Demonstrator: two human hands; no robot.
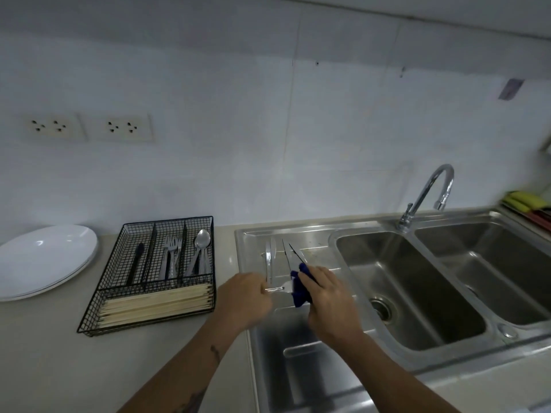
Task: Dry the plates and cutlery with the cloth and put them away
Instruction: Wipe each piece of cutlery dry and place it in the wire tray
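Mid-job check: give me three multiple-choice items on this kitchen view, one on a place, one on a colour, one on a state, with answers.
1. Where does the wire cutlery tray stand?
A. in the sink basin
B. on the counter between the white plates and the sink drainboard
C. on the wall

2. What colour is the cloth?
A. dark blue
B. yellow
C. white

3. What is the left hand doing?
A. lying flat on the counter
B. turning the tap
C. holding a metal utensil whose other end is in the cloth held by the right hand

Answers:
1 B, the tray sits on the counter, plates to its left and drainboard to its right.
2 A, the fabric under the right hand is dark blue.
3 C, the left hand's fingers curl round the handle above the drainboard.
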